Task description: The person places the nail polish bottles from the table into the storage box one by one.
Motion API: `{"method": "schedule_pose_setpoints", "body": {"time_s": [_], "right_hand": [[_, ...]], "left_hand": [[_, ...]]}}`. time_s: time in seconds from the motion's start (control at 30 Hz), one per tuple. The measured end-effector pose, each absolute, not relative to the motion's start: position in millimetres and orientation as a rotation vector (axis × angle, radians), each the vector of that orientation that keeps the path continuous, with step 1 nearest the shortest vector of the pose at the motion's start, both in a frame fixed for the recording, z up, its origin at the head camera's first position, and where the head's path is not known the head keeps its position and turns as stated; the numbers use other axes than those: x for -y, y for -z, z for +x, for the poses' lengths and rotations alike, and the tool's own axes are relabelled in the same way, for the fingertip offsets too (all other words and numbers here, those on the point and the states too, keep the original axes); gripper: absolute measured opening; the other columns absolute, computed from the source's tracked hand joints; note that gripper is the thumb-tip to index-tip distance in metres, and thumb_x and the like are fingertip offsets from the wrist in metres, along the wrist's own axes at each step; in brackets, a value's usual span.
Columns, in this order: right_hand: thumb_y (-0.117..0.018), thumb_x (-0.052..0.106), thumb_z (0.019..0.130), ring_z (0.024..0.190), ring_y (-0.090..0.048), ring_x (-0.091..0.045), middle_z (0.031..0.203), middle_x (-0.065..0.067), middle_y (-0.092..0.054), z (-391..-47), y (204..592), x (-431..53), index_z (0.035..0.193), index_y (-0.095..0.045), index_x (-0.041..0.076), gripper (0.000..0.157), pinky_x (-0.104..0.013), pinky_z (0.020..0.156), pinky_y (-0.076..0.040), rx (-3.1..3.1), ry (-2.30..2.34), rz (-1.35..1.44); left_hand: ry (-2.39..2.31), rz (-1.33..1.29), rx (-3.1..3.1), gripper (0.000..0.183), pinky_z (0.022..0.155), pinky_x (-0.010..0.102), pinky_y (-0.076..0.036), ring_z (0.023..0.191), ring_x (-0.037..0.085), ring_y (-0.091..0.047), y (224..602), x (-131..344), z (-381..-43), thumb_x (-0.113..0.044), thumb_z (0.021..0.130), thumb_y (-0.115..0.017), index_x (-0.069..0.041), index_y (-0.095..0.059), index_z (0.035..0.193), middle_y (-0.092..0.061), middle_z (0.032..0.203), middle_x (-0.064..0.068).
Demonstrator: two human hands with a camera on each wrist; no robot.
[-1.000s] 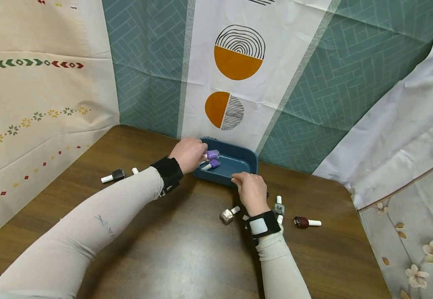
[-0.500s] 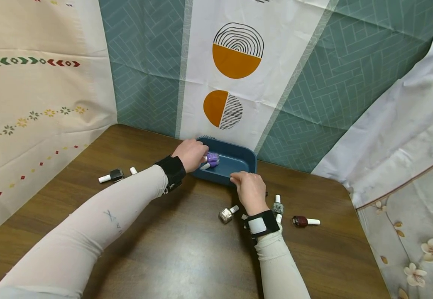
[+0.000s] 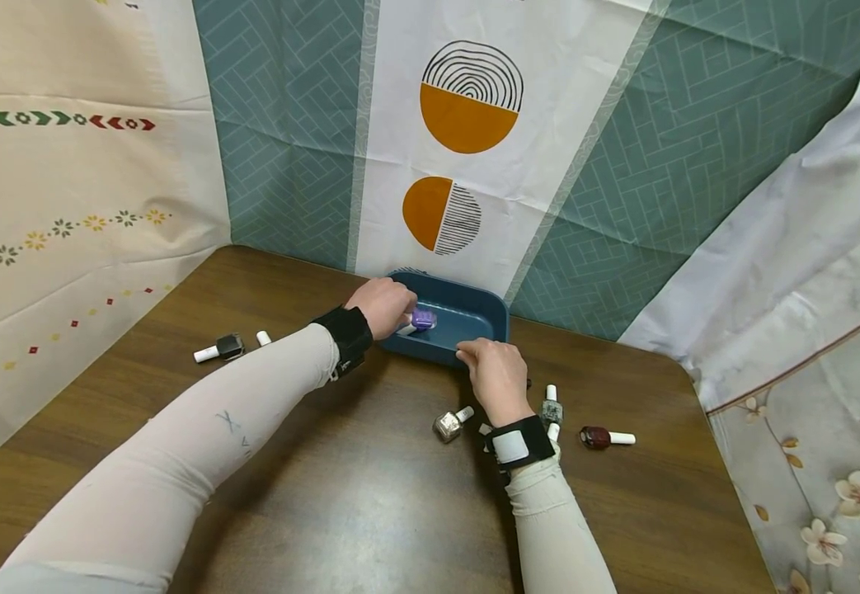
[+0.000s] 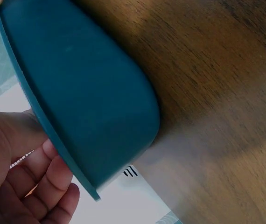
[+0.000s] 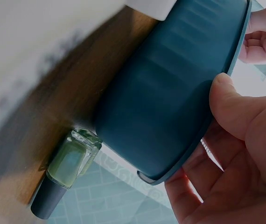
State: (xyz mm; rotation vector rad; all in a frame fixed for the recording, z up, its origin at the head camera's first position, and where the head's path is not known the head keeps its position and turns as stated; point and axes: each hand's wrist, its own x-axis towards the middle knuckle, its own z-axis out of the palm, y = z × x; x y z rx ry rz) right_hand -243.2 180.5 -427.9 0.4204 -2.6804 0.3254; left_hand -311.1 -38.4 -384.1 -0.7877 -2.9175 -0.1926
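My left hand (image 3: 383, 307) reaches over the left end of a dark blue plastic tray (image 3: 467, 295). Its fingers hold a purple nail polish bottle (image 3: 424, 320) by the white cap, low inside the tray. Another white cap (image 3: 406, 330) shows under it; most of that bottle is hidden. My right hand (image 3: 499, 375) pinches the tray's front rim near the right corner, thumb outside and fingers within, as the right wrist view shows. In the left wrist view the tray wall (image 4: 91, 93) hides what the left fingertips hold.
A glittery silver bottle (image 3: 448, 426), a grey speckled one (image 3: 552, 410) and a dark red one (image 3: 596, 438) lie near my right hand. A green bottle (image 5: 67, 163) stands by the tray. A black bottle (image 3: 229, 346) lies left. Fabric hangs behind the table.
My left hand has lowered the purple bottle slightly onto the other purple one, which is now mostly covered. My right hand keeps its grip on the rim. The head view has shifted slightly.
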Motion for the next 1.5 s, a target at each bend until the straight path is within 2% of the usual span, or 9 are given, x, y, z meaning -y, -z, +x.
{"method": "schedule_pose_setpoints", "body": {"time_s": [0.23, 0.57, 0.8, 1.23, 1.5], "right_hand": [[-0.065, 0.028, 0.088, 0.080, -0.067, -0.020, 0.088, 0.004, -0.073, -242, 427, -180, 0.099, -0.074, 0.025, 0.015, -0.039, 0.072, -0.053, 2.681, -0.338, 0.409], [-0.065, 0.027, 0.087, 0.080, -0.067, -0.019, 0.088, 0.005, -0.073, -242, 426, -181, 0.099, -0.074, 0.024, 0.015, -0.040, 0.076, -0.052, 2.679, -0.349, 0.415], [-0.065, 0.026, 0.087, 0.081, -0.068, -0.020, 0.089, 0.004, -0.073, -242, 426, -180, 0.099, -0.074, 0.024, 0.015, -0.040, 0.078, -0.051, 2.679, -0.346, 0.409], [-0.066, 0.027, 0.087, 0.081, -0.068, -0.019, 0.088, 0.004, -0.073, -241, 425, -180, 0.098, -0.074, 0.025, 0.015, -0.039, 0.081, -0.051, 2.670, -0.333, 0.409], [-0.066, 0.027, 0.086, 0.081, -0.068, -0.019, 0.088, 0.004, -0.073, -241, 425, -179, 0.098, -0.074, 0.024, 0.015, -0.039, 0.082, -0.051, 2.667, -0.336, 0.410]], "left_hand": [[0.228, -0.794, 2.989, 0.014, 0.075, 0.034, -0.051, 0.073, 0.019, -0.057, 389, 35, -315, -0.025, 0.083, -0.071, -0.014, -0.072, 0.092, -0.067, 0.080, -0.001], [0.127, -0.870, 3.046, 0.016, 0.079, 0.035, -0.051, 0.078, 0.018, -0.059, 389, 33, -321, -0.027, 0.082, -0.072, -0.015, -0.072, 0.094, -0.068, 0.086, -0.001], [0.130, -0.905, 3.067, 0.013, 0.075, 0.033, -0.052, 0.077, 0.017, -0.060, 392, 34, -327, -0.026, 0.080, -0.074, -0.016, -0.072, 0.088, -0.068, 0.082, -0.002], [0.064, -0.938, 3.085, 0.004, 0.070, 0.032, -0.050, 0.073, 0.018, -0.058, 394, 31, -334, -0.018, 0.081, -0.073, -0.018, -0.072, 0.077, -0.066, 0.077, -0.003], [0.025, -0.908, 3.157, 0.010, 0.072, 0.034, -0.052, 0.075, 0.018, -0.058, 392, 28, -336, -0.012, 0.083, -0.068, -0.020, -0.073, 0.078, -0.068, 0.080, -0.004]]}}
